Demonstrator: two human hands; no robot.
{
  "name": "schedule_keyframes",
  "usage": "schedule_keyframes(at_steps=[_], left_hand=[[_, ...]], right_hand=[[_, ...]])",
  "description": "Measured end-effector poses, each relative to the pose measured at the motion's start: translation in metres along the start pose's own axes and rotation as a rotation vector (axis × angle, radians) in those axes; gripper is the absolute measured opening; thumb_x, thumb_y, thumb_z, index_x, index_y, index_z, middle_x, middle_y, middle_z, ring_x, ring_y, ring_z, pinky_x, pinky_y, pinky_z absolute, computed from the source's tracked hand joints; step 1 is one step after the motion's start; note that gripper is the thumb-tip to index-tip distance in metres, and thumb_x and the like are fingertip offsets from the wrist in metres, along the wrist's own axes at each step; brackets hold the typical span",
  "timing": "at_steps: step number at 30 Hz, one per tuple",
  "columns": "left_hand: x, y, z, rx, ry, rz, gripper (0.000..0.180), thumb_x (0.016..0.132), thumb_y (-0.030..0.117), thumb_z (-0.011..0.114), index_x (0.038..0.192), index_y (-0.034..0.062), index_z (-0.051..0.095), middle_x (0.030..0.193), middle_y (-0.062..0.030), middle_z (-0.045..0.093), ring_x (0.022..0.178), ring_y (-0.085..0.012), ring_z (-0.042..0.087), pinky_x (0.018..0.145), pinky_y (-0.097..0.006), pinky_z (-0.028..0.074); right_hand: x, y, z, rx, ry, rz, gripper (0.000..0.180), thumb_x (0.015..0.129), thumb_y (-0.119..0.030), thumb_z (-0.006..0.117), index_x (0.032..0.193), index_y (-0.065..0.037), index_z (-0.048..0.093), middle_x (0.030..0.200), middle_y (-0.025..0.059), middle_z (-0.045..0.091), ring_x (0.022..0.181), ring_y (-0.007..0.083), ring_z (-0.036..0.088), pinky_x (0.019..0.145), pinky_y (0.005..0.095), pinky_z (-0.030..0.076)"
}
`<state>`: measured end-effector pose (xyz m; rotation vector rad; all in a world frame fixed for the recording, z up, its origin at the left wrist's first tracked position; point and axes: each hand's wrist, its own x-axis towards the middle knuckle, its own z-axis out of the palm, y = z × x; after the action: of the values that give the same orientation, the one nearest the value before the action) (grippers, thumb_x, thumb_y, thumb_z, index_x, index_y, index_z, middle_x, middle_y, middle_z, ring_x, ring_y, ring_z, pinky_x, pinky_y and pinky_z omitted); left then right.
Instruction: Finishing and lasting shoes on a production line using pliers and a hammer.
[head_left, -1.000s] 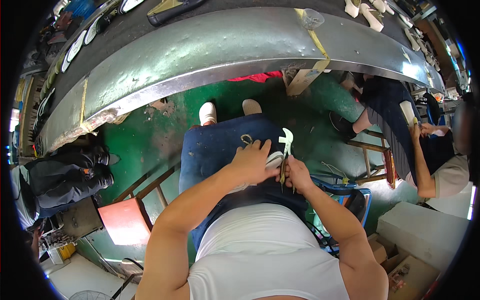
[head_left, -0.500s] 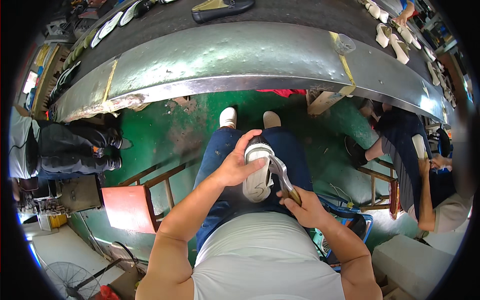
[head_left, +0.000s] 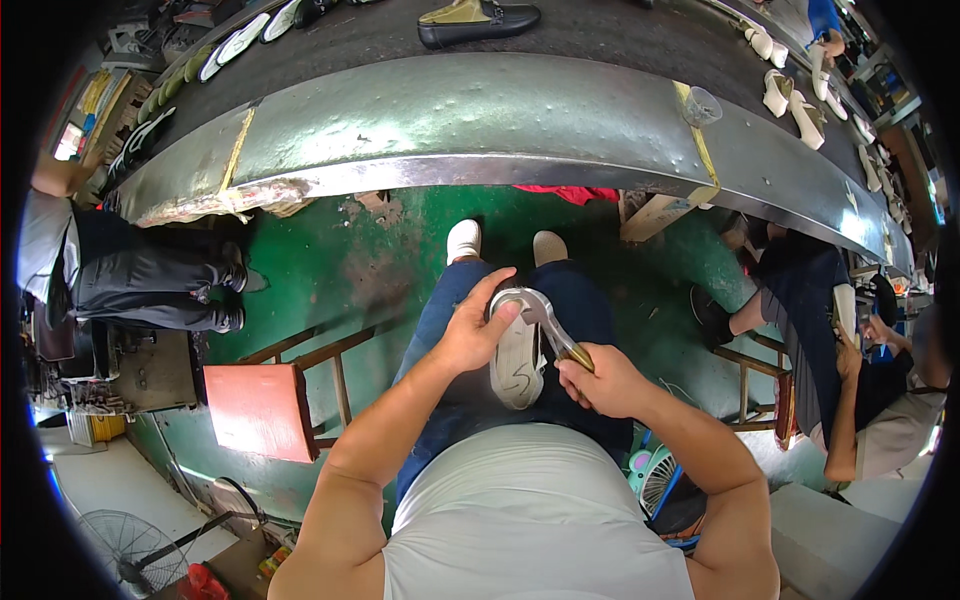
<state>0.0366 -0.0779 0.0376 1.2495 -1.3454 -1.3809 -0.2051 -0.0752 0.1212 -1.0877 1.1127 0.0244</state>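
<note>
My left hand (head_left: 473,330) grips the toe end of a white shoe (head_left: 517,358) that lies sole-up on my lap, over blue jeans. A metal pincer tool (head_left: 548,318) with a brass-coloured handle is held in my right hand (head_left: 602,382); its jaws rest at the shoe's toe edge, right by my left fingers. My two white-shod feet (head_left: 505,243) stand on the green floor below the belt.
A curved metal conveyor belt (head_left: 500,115) runs across the top with a black shoe (head_left: 478,20) and pale shoes (head_left: 790,95) on it. A red stool (head_left: 258,410) stands to my left. Seated persons work at left (head_left: 120,275) and right (head_left: 850,360). A fan (head_left: 652,480) sits by my right.
The view has swung left and the shoe now lies sole-up on my lap. The tool has come down from upright to the shoe's toe edge.
</note>
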Motion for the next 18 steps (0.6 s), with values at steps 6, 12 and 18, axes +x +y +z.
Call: schedule_keyframes(at_steps=[6, 12, 18], left_hand=[[0.007, -0.025, -0.003, -0.117, 0.121, 0.051, 0.040, 0.099, 0.011, 0.061, 0.138, 0.0062, 0.052, 0.112, -0.0044, 0.064, 0.103, -0.0107, 0.057, 0.093, -0.026, 0.047], [0.006, -0.021, -0.014, -0.094, 0.078, 0.011, 0.042, 0.097, 0.007, 0.063, 0.138, 0.0082, 0.053, 0.113, -0.0031, 0.063, 0.104, -0.0101, 0.057, 0.094, -0.026, 0.047], [0.004, -0.021, -0.017, -0.298, 0.040, -0.140, 0.044, 0.097, 0.009, 0.064, 0.140, 0.0105, 0.053, 0.121, -0.0033, 0.061, 0.112, -0.0119, 0.054, 0.098, -0.028, 0.045]], right_hand=[[0.069, 0.064, 0.021, -0.447, 0.492, -0.519, 0.024, 0.096, -0.018, 0.061, 0.107, 0.003, 0.060, 0.089, 0.0216, 0.069, 0.083, 0.0405, 0.068, 0.074, 0.0444, 0.054], [0.070, 0.066, 0.030, -0.461, 0.564, -0.606, 0.026, 0.095, -0.018, 0.061, 0.111, 0.003, 0.060, 0.096, 0.0261, 0.067, 0.087, 0.0447, 0.065, 0.077, 0.0490, 0.053], [0.029, 0.026, 0.029, -0.667, 0.434, -0.331, 0.022, 0.095, -0.013, 0.058, 0.104, 0.007, 0.058, 0.097, 0.0297, 0.066, 0.089, 0.0473, 0.064, 0.080, 0.0508, 0.052]])
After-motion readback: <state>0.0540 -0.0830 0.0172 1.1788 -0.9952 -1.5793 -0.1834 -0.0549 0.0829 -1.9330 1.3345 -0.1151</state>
